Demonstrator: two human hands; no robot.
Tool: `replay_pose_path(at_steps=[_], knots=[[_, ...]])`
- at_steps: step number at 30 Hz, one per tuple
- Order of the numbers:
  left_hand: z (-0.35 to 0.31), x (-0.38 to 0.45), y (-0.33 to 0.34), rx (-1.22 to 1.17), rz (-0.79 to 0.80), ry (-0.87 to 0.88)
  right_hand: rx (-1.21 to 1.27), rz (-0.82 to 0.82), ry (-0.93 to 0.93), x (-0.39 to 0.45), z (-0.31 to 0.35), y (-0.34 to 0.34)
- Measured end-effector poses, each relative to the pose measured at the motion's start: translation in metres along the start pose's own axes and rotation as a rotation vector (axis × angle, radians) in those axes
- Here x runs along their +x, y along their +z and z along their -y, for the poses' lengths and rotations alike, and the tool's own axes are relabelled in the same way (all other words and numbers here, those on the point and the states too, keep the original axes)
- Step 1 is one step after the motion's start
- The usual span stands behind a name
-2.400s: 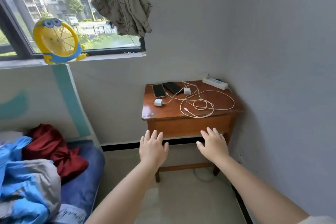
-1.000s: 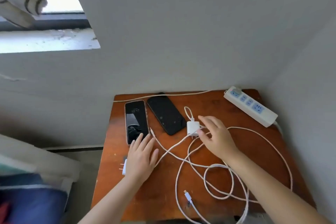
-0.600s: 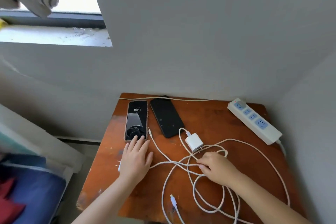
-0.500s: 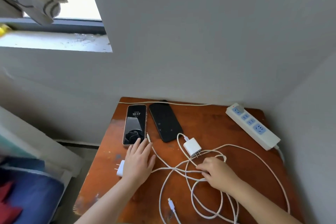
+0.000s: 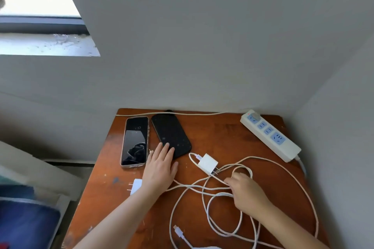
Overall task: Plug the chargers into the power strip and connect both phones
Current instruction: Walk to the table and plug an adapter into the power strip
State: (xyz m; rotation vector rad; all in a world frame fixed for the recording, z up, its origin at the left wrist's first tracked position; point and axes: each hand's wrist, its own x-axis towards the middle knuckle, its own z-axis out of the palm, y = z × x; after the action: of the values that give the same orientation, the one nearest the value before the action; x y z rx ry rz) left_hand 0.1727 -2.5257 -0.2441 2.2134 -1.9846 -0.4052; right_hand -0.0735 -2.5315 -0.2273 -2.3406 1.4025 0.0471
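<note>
On the surface [image 5: 222, 133], the left hand [image 5: 159, 168] lies flat and spread, fingertips on the dark phone [image 5: 171, 135], likely steadying it. The right hand [image 5: 244, 192] pinches the tangled cable [image 5: 204, 198], probably sorting loops. Strip [image 5: 270, 134] at two o'clock has empty sockets; charger [image 5: 208, 163] lies loose.

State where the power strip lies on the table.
The power strip lies at the table's far right corner, angled along the right wall, beyond the white cables.
</note>
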Motion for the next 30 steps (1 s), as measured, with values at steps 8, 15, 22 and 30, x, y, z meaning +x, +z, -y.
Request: replay_pose_path(at_steps=[8,15,22,30], knots=[[0.003,-0.002,-0.001,-0.025,-0.023,-0.027,-0.004,-0.095,-0.128,0.034,0.025,-0.017],[0.02,-0.022,0.002,0.021,-0.03,0.017,-0.064,0.142,-0.024,0.046,0.027,-0.044],[0.024,-0.025,0.0,0.01,-0.038,-0.05,-0.046,0.018,0.132,0.098,0.055,-0.043],[0.022,-0.022,-0.002,-0.016,-0.023,-0.104,0.026,-0.044,0.162,0.105,0.055,-0.036]])
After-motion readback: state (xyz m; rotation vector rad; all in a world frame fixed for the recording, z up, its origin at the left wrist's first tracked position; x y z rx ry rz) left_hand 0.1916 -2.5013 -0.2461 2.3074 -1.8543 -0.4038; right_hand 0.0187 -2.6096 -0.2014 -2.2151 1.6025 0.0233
